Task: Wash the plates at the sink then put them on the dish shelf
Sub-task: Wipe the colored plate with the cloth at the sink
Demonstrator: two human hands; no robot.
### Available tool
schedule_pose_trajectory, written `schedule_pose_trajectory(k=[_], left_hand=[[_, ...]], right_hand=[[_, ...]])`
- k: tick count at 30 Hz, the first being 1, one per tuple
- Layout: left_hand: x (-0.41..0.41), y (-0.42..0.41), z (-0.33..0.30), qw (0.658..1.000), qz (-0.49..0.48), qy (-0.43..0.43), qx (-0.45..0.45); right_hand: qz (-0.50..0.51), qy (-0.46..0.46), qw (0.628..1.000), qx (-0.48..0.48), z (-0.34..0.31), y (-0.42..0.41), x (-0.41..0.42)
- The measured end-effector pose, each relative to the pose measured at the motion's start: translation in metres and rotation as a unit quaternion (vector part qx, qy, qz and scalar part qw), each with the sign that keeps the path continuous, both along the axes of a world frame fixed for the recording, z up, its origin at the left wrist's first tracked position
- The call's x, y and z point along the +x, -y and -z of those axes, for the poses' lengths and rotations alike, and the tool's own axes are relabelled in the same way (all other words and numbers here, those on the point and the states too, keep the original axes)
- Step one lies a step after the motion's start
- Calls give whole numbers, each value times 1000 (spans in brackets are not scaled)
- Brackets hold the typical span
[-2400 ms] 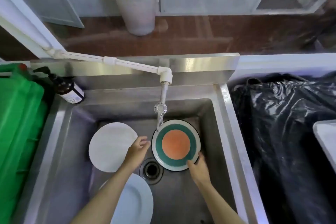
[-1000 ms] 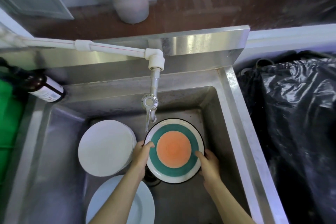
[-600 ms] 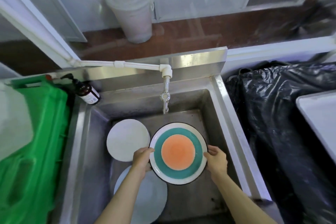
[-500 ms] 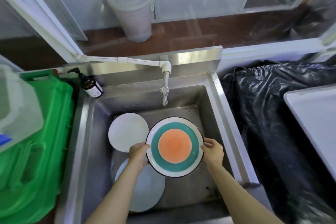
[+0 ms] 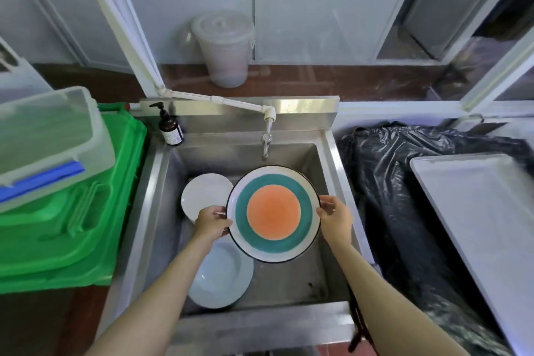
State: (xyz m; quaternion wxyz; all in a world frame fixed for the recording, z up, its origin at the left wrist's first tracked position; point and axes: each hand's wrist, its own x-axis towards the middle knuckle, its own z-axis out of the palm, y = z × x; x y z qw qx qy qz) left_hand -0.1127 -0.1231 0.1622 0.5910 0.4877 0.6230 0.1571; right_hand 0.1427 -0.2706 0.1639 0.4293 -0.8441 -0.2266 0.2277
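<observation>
A round plate with an orange centre and a teal ring (image 5: 273, 213) is held level above the steel sink (image 5: 326, 141). My left hand (image 5: 210, 223) grips its left rim and my right hand (image 5: 335, 217) grips its right rim. Down in the basin lie a white plate (image 5: 202, 193) at the back left and a pale blue plate (image 5: 221, 274) at the front left, both partly hidden by my left arm and the held plate. The tap (image 5: 265, 143) hangs over the back of the basin; no water is seen running.
A green plastic bin (image 5: 66, 228) with a clear lidded box (image 5: 43, 139) on it stands left of the sink. A brown soap pump bottle (image 5: 170, 128) sits at the back left corner. Right of the sink are a black bag (image 5: 404, 182) and a white tray (image 5: 485, 217).
Both hands have lifted the orange-and-teal plate up out of the basin, away from the tap. The view has pulled back and up, showing more of the surroundings.
</observation>
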Motion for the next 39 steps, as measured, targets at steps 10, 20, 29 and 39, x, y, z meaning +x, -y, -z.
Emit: schedule_pose_trajectory(k=[10,20,29,39], left_hand=[[0,6,-57,985,85,-46,143],[17,12,-75,961,98,-70,248],[24,18,-82,930,104,-88,341],[31,24,-83,912,69,-76,396]], right_hand=[[-97,36,995,16,-46,13,24],[-101,24,993,61,-55,15,50],[-107,38,990,86,-56,15,61],[-97,41,987,123,-56,19,62]])
